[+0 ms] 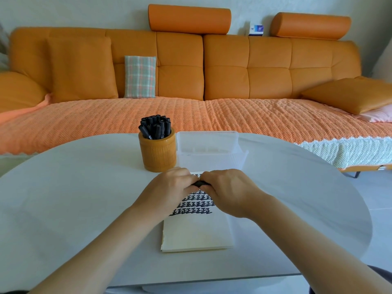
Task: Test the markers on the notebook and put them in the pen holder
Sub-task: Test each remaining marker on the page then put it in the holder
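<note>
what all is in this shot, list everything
table: 1, white, foreground
notebook: 1, cream, black marks on top half, table centre
marker: 1, black, above notebook, gripped by both hands
holder: 1, tan, behind notebook, left
markers: many, black, upright in holder
box: 1, clear, right of holder
sofa: 1, orange, behind table
cushion: 1, plaid, on sofa
bolsters: 2, orange, atop sofa back
left hand: 1, grips marker
right hand: 1, grips marker

Both hands meet over the notebook, the left hand and right hand gripping one black marker between them. Behind stand a holder full of markers and a clear box on the white surface.
</note>
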Motion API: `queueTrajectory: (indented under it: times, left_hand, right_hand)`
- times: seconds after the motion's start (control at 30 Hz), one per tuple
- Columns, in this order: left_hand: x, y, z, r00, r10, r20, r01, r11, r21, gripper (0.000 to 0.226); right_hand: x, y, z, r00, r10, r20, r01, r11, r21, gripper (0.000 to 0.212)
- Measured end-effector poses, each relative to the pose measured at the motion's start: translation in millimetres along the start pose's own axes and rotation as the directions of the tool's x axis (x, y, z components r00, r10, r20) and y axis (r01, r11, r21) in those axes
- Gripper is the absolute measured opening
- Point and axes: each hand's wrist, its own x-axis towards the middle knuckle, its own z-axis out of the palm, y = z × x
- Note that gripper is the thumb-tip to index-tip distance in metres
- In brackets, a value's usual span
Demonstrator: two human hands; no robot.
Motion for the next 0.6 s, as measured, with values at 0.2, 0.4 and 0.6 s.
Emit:
queueTrajectory:
  times: [0.2, 0.4, 0.6]
  left_hand:
    - [0, -1, 0, 1.0, 0.01, -0.015, -0.011, 1.0, -0.02, 0.017]
    - [-1, -5, -1, 1.0, 0.003, 0.003, -0.003, 1.0, 0.002, 0.012]
    - [-12, -10, 3, 0.983, -0.181, -0.009, 0.181, 0.983, -0.014, 0.025]
  right_hand:
    - [-2, 0, -1, 0.999, 0.034, -0.039, -0.035, 0.999, -0.033, 0.025]
    - [-2, 2, -4, 1.0, 0.004, -0.019, -0.003, 0.999, 0.041, 0.04]
    - [-12, 1, -5, 0.993, 0.074, 0.089, -0.097, 0.95, 0.297, 0.031]
